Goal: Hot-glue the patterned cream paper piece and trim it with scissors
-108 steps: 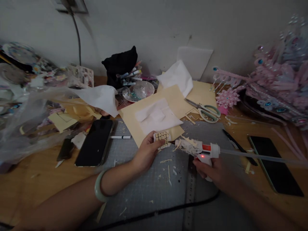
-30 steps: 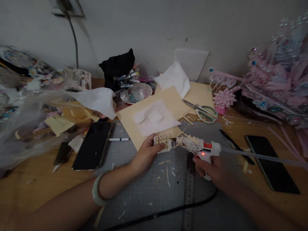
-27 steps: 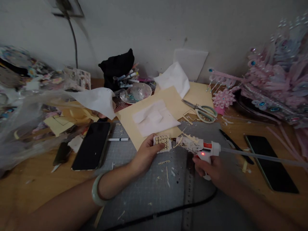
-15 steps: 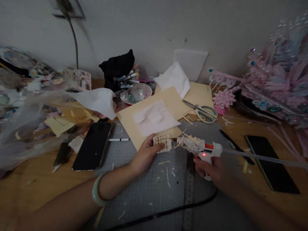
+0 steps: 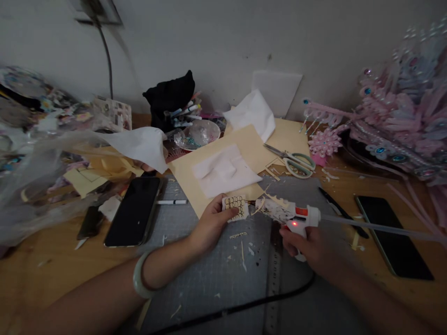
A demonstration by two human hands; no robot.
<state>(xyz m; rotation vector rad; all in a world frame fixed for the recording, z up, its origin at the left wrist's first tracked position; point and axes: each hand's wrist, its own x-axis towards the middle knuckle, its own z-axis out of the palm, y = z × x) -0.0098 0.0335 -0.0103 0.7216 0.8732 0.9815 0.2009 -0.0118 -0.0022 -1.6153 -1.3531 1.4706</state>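
1. A craft workspace table (image 5: 59,267): cutting mat (image 5: 206,274) below the left fingers (image 5: 229,214).
2. Glue gun (image 5: 283,212) within the right fingers (image 5: 294,239).
3. Scissors (image 5: 287,156) beyond them; beaded pink ornaments (image 5: 412,109) farther off, to their right.

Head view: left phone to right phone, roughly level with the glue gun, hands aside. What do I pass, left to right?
Left phone → white pen → small patterned piece → glue gun → slim black tool → right phone.
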